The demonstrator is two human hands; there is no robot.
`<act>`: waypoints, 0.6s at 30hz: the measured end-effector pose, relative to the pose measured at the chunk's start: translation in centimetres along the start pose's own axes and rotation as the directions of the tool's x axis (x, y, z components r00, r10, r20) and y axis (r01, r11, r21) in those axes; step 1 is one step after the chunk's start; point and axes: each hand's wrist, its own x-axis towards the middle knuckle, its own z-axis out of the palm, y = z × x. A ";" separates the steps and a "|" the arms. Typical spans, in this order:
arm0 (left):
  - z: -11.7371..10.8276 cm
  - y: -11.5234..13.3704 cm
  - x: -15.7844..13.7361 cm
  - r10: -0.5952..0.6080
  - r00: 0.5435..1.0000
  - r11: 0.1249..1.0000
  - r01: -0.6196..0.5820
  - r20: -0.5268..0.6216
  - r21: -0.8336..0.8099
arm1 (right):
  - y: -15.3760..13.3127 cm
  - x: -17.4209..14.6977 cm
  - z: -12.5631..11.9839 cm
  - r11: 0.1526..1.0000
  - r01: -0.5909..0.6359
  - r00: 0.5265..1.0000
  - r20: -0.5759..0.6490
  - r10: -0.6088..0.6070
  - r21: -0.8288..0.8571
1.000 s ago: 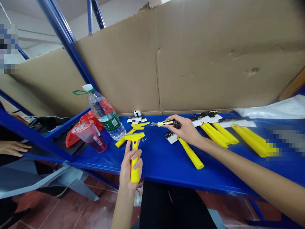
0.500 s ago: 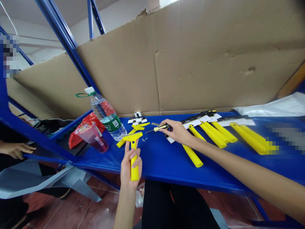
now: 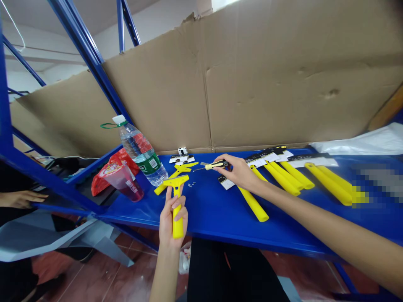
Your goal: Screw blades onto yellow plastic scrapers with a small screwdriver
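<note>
Near the table's front edge my left hand (image 3: 171, 220) is closed around the handle of a yellow scraper (image 3: 178, 224), its wide head pointing away from me. My right hand (image 3: 237, 172) grips a screwdriver (image 3: 214, 165) with a yellow and black handle; its thin shaft points left, just above the blue table. A few tiny screws (image 3: 192, 184) lie below the tip. Behind the held scraper rest other yellow scraper parts (image 3: 182, 167). Under and beyond my right forearm lie several yellow scraper handles (image 3: 255, 205) with black and white cards (image 3: 267, 154).
A large water bottle (image 3: 143, 153) and a red plastic cup (image 3: 127, 184) stand on the left, beside a red bag (image 3: 116, 161). A cardboard sheet (image 3: 267, 84) walls off the back. Another person's hand (image 3: 23, 198) rests at the far left, near a grey stool (image 3: 63, 235).
My right hand and the screwdriver have shifted slightly right. The left hand keeps the scraper in nearly the same spot.
</note>
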 end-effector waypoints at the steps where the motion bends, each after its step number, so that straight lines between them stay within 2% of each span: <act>1: 0.0 0.0 0.1 -0.006 1.000 1.000 0.006 0.000 -0.010 | -0.2 0.0 -0.3 1.000 -0.008 1.000 -0.015 0.008 0.000; 5: 0.4 0.0 0.5 -0.081 0.997 0.995 0.081 -0.006 -0.054 | -1.2 0.2 -1.8 1.000 -0.022 0.997 -0.071 0.024 0.022; 9: 2.1 -0.3 1.5 -0.165 0.986 0.985 0.164 -0.024 -0.060 | -2.1 0.2 -3.1 1.000 -0.022 0.994 -0.111 0.024 0.021; 14: 4.2 -1.6 2.6 -0.197 0.980 0.979 0.196 -0.001 0.052 | -2.8 -0.5 -4.0 0.998 -0.037 0.988 -0.145 0.044 0.049; 18: 4.4 -3.0 2.3 -0.208 0.978 0.977 0.207 0.013 0.043 | -3.2 -1.6 -4.2 0.995 -0.053 0.988 -0.141 0.065 0.088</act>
